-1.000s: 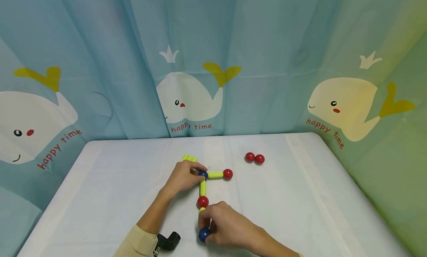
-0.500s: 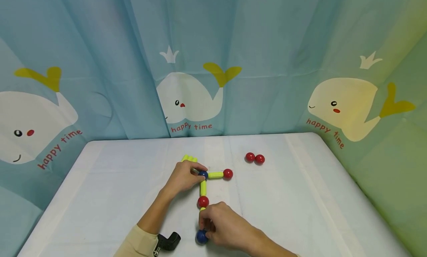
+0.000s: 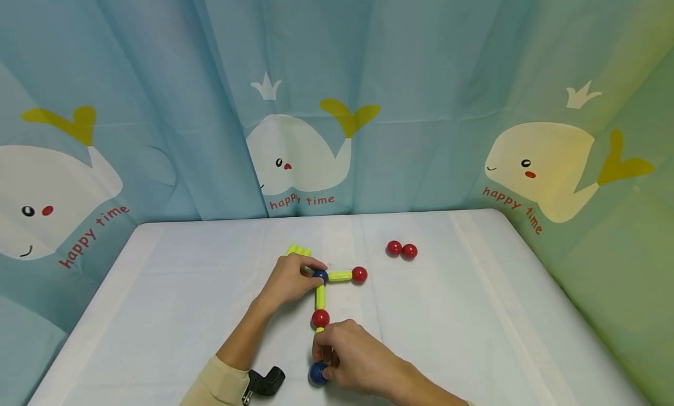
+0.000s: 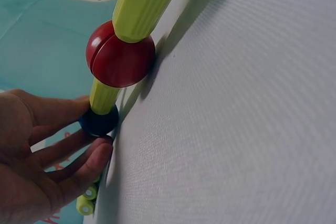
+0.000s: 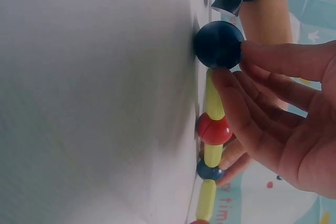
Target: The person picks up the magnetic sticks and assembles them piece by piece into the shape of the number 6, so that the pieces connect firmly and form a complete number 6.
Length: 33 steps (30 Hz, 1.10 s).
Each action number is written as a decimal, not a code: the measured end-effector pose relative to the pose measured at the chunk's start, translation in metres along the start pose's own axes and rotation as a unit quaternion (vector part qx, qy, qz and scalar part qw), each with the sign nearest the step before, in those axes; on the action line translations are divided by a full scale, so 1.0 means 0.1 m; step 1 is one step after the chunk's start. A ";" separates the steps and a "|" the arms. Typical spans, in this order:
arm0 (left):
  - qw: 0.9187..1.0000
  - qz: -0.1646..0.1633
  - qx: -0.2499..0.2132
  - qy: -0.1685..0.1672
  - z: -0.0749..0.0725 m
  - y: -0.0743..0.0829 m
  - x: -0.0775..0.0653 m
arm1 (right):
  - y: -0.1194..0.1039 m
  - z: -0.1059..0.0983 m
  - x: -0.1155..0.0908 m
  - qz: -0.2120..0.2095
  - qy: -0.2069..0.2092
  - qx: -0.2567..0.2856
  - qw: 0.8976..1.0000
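Observation:
Yellow-green rods and coloured balls form an L on the white table. At its corner, my left hand (image 3: 288, 282) pinches a blue ball (image 4: 100, 123) between thumb and fingers. One rod (image 3: 340, 276) runs right from there to a red ball (image 3: 360, 275). Another rod (image 3: 320, 298) comes toward me to a second red ball (image 3: 320, 319). Past that, a partly hidden rod (image 5: 214, 98) leads to the nearest blue ball (image 3: 317, 374). My right hand (image 3: 363, 357) holds this ball, thumb against its side and a fingertip where it meets the rod.
Two loose red balls (image 3: 402, 250) lie together at the back right. Several spare rods (image 3: 298, 250) lie behind my left hand. A black wrist device (image 3: 266, 381) sticks out by the left sleeve (image 3: 220, 381). A whale-print curtain (image 3: 421, 102) hangs behind the table.
The nearest blue ball has shifted slightly left and toward me, with the right thumb and fingers still at it. The left hand has stayed in place on the corner ball.

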<state>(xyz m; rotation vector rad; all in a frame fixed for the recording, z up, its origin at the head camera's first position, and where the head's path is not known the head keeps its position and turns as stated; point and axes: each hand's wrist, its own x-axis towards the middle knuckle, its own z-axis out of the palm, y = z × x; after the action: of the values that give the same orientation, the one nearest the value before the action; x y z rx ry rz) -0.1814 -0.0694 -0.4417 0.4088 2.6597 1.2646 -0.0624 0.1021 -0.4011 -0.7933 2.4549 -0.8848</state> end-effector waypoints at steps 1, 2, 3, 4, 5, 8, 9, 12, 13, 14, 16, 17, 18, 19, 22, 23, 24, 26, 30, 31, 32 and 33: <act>1.000 0.001 0.000 0.001 0.00 0.00 0.00 | 0.01 -0.01 0.00 -0.001 0.001 0.003 1.000; 1.000 0.001 -0.001 0.001 0.00 0.00 0.00 | 0.03 -0.03 0.01 0.001 0.002 0.012 1.000; 1.000 0.002 -0.001 0.002 0.00 0.00 0.00 | 0.04 -0.04 0.01 0.001 0.006 0.019 1.000; 1.000 0.003 0.000 0.003 0.00 -0.01 -0.01 | 0.07 -0.07 0.02 0.004 0.009 0.029 1.000; 1.000 0.003 0.000 0.004 -0.01 -0.01 -0.01 | 0.09 -0.09 0.03 0.010 0.014 0.038 0.999; 1.000 0.008 0.003 0.006 -0.02 -0.01 -0.01 | 0.18 -0.19 0.06 0.024 0.042 0.045 0.998; 1.000 0.010 0.004 0.006 -0.02 0.00 -0.01 | 0.21 -0.22 0.08 0.025 0.057 0.038 0.997; 1.000 0.017 0.007 0.007 -0.03 0.00 -0.01 | 0.30 -0.30 0.12 0.036 0.103 0.011 0.994; 1.000 0.019 0.008 0.006 -0.03 0.00 -0.01 | 0.32 -0.33 0.13 0.039 0.120 0.001 0.992; 1.000 0.020 0.007 0.005 -0.03 0.00 -0.01 | 0.35 -0.36 0.15 0.045 0.134 -0.004 0.990; 1.000 0.022 0.006 0.003 -0.02 0.00 0.00 | 0.39 -0.42 0.18 0.058 0.158 -0.011 0.986; 1.000 0.022 0.004 0.002 -0.02 0.00 0.00 | 0.41 -0.45 0.19 0.062 0.170 -0.014 0.983; 1.000 0.021 0.004 0.001 -0.02 0.00 0.00 | 0.43 -0.49 0.21 0.067 0.180 -0.015 0.981; 1.000 0.020 0.005 0.001 -0.02 0.00 0.00 | 0.46 -0.53 0.22 0.071 0.190 -0.018 0.979; 1.000 0.016 0.006 0.003 -0.01 0.01 0.00 | 0.53 -0.64 0.28 0.083 0.218 -0.030 0.972; 1.000 0.014 0.007 0.003 -0.01 0.01 0.00 | 0.56 -0.68 0.29 0.089 0.225 -0.032 0.970; 1.000 0.013 0.007 0.003 -0.01 0.01 0.00 | 0.58 -0.72 0.30 0.098 0.232 -0.034 0.967; 1.000 0.011 0.007 0.003 -0.01 0.02 0.00 | 0.62 -0.78 0.32 0.113 0.239 -0.039 0.964; 1.000 0.008 0.006 0.002 -0.01 0.03 0.00 | 0.68 -0.88 0.35 0.148 0.235 -0.045 0.960; 1.000 0.006 0.005 0.002 0.00 0.03 0.00 | 0.69 -0.89 0.36 0.153 0.231 -0.048 0.960; 1.000 0.005 0.005 0.003 0.00 0.03 -0.01 | 0.71 -0.90 0.37 0.158 0.227 -0.049 0.960; 1.000 0.004 0.004 0.003 0.00 0.03 -0.01 | 0.71 -0.91 0.37 0.162 0.224 -0.047 0.960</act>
<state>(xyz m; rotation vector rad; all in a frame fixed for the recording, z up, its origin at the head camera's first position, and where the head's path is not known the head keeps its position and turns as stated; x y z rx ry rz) -0.1802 -0.0680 -0.4394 0.4178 2.6723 1.2597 -0.1661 0.1641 -0.3914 -0.2113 2.9228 -0.8997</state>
